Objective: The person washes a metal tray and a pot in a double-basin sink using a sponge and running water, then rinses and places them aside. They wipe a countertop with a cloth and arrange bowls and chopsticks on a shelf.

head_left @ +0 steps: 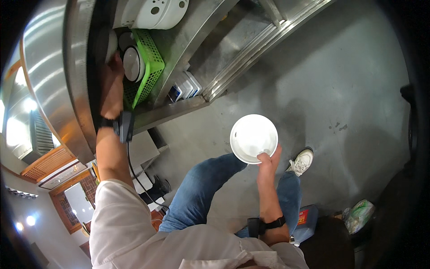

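Note:
My right hand [268,159] grips the rim of a round white bowl [254,137] above the floor, thumb inside the rim. At the upper left, my left hand [112,69] reaches into a metal shelf unit, its fingers by a white bowl [112,45] in shadow; whether they hold it is hard to tell. Beside that hand stands a green plastic basket [153,64] with a white, dark-rimmed bowl [133,64] in it. Each wrist wears a black strap with a small device.
A white perforated plastic container [161,13] stands at the top of the metal shelf [183,43]. Several white and blue packs [185,86] lie on a lower level. A blue jug [307,223] and a plastic bag [359,215] are on the floor at the lower right.

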Motion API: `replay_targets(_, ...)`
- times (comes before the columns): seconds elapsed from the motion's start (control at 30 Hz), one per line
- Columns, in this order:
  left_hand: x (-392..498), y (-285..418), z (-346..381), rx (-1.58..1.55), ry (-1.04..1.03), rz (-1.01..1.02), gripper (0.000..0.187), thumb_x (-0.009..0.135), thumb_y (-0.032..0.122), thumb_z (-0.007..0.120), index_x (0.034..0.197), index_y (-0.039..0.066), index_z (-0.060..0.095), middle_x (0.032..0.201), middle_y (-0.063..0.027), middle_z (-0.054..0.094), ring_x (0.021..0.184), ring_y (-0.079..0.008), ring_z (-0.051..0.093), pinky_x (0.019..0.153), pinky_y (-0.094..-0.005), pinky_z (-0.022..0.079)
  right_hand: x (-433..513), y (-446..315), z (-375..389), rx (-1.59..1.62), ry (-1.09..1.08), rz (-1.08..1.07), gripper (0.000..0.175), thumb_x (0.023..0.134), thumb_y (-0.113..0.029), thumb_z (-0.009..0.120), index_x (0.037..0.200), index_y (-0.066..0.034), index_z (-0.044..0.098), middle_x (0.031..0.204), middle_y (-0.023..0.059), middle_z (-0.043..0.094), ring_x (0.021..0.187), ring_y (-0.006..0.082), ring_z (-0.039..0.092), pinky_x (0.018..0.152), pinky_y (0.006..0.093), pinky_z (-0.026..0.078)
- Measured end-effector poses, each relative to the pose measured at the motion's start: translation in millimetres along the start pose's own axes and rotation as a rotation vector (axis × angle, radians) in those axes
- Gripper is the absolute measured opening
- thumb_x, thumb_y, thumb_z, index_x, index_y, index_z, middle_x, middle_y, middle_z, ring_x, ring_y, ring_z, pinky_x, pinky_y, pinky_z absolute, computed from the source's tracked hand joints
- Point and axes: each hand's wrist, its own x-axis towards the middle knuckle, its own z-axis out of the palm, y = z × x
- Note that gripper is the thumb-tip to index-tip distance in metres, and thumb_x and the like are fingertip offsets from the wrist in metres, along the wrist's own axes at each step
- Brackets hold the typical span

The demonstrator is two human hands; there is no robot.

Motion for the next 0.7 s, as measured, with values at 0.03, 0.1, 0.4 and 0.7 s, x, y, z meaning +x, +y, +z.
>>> replay_targets(0.03, 13, -1, 4, 0.196, 0.01, 0.163, 0.025, 0.094, 0.019, 0.048, 0.107, 0.0, 0.057, 0.095, -0.0191, 0.063, 0.078, -0.0272, 0.063, 0.065, -0.0314, 0.05, 1, 1, 1, -0.007, 0.004, 0.013, 0.067, 0.061, -0.004, 0.05, 0.126, 0.0037, 0.037, 0.117, 0.0138, 0.048, 0.11, 0.0229, 0.047, 0.1, 0.0318, 0.033)
replay_targets(0.1, 29, 1, 17, 0.268, 0.022, 0.225, 0.025, 0.093, 0.021, 0.05, 0.102, 0.001, 0.06, 0.093, -0.0206, 0.064, 0.079, -0.0292, 0.063, 0.071, -0.0351, 0.049, 2, 4, 3, -0.01, 0.01, 0.027, 0.067, 0.061, -0.004, 0.051, 0.126, 0.0041, 0.037, 0.117, 0.0139, 0.047, 0.111, 0.0227, 0.047, 0.101, 0.0319, 0.032)
replay_targets(0.4, 88, -30, 53, 0.695, -0.337, 0.42, 0.033, 0.088, 0.029, 0.055, 0.105, 0.001, 0.062, 0.089, -0.02, 0.064, 0.079, -0.0327, 0.064, 0.077, -0.0451, 0.049, 7, -2, 11, -0.015, -0.028, 0.074, 0.069, 0.062, -0.005, 0.051, 0.129, 0.0038, 0.034, 0.121, 0.0141, 0.045, 0.114, 0.0226, 0.044, 0.102, 0.032, 0.031)
replay_targets(0.7, 97, -57, 54, 0.739, -0.298, 0.301, 0.035, 0.09, 0.031, 0.052, 0.109, 0.003, 0.061, 0.096, -0.0204, 0.063, 0.084, -0.0323, 0.063, 0.078, -0.0454, 0.049, 16, -6, 18, 0.024, 0.022, 0.123, 0.072, 0.06, -0.003, 0.049, 0.131, 0.0014, 0.033, 0.121, 0.0124, 0.045, 0.115, 0.023, 0.045, 0.104, 0.0318, 0.03)
